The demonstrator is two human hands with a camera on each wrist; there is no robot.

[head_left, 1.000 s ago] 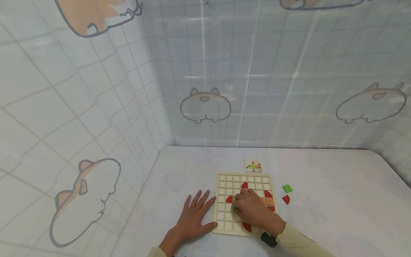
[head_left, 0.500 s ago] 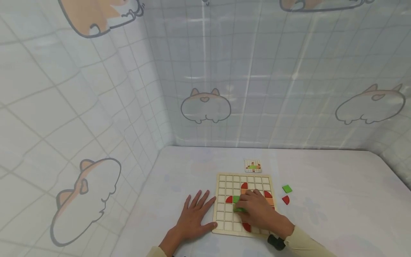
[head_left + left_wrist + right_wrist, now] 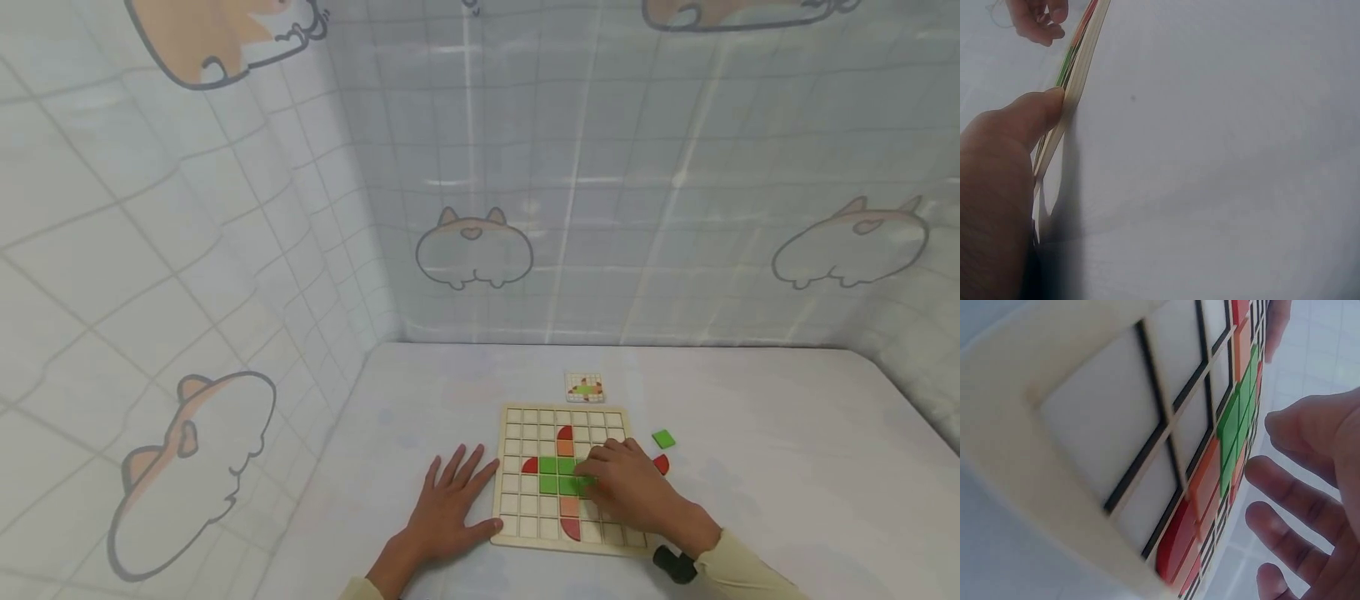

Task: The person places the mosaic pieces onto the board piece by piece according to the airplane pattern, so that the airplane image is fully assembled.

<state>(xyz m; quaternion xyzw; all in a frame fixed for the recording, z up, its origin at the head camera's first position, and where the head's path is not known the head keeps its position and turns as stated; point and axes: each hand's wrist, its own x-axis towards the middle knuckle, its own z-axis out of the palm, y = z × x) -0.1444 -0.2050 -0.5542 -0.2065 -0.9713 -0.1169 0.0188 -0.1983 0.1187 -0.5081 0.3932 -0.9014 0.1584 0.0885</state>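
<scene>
A wooden grid board point(image 3: 511, 504) lies on the table, with green square tiles point(image 3: 548, 483) in its middle. Red quarter-round tiles point(image 3: 565, 433) and orange square tiles point(image 3: 569, 507) also sit in its cells. Over the board's right half is my right hand point(image 3: 633, 487), hiding some tiles. In the right wrist view, its loosely bent fingers point(image 3: 1275, 531) hold nothing, with thumb and forefinger apart beside the green tiles. My left hand point(image 3: 447, 512) rests with spread fingers at the board's left side. Its thumb point(image 3: 1038, 112) touches the edge in the left wrist view.
A small pattern card point(image 3: 584, 387) lies behind the board. Right of it are a loose green tile point(image 3: 663, 438) and a red tile point(image 3: 662, 463), partly covered by my hand. Tiled-print walls point(image 3: 510, 167) rise at the back and sides.
My right hand has moved right across the board, off the green tiles at its middle, so more green and orange tiles show. The left hand stays in place; the head view has shifted slightly.
</scene>
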